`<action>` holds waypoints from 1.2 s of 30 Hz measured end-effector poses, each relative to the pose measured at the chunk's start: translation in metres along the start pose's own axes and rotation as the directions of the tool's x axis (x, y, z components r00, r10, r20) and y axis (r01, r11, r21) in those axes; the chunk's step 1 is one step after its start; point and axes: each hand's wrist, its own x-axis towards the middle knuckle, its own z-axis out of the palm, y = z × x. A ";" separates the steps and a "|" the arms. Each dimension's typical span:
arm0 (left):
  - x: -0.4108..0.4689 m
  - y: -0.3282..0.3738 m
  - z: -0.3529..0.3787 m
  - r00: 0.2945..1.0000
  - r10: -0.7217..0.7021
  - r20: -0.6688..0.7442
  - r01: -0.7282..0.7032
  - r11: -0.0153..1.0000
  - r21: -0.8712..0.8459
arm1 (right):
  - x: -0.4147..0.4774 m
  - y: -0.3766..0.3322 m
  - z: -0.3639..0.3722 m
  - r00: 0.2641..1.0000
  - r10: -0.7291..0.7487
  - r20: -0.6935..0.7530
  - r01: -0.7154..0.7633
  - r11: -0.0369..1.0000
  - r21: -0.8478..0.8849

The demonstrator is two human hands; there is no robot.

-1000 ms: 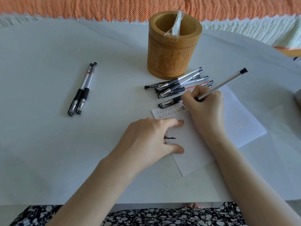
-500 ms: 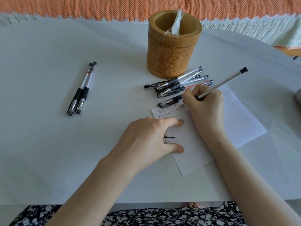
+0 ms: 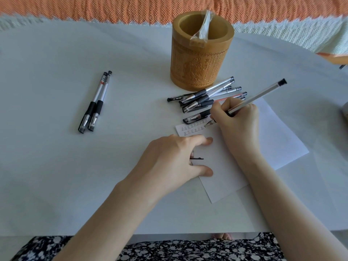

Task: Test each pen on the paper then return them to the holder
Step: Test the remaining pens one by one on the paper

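1. Hardly anything has moved since a second ago: the right hand (image 3: 237, 121) has shifted its pen (image 3: 258, 96) only slightly, and the tip still sits at the end of the rows of small marks (image 3: 192, 129).
2. That hand grasps the pen in a writing grip, its capped-off tip on the paper (image 3: 273, 140) and its black end slanting up toward 2 o'clock.
3. At 7 o'clock from it, the left hand (image 3: 169, 159) rests on the paper's near edge, forefinger and thumb stretched out flat, the inner fingers curled around a black cap (image 3: 197, 158).
4. A heap of pens (image 3: 205, 98) lies at 11 o'clock from the right hand, touching the paper's far corner.
5. At 12 o'clock from the heap stands the carved holder (image 3: 201, 59), upright, with a clear wrapper (image 3: 201, 29) draped over its rim.
6. Two pens (image 3: 94, 104) lie side by side at 9 o'clock from the heap, well apart from it, on the white table (image 3: 56, 166).
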 end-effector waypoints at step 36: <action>-0.001 0.000 -0.001 1.000 0.006 -0.002 -0.006 1.000 -0.013 | 0.000 0.000 -0.001 1.000 -0.023 0.001 0.023 1.000 -0.005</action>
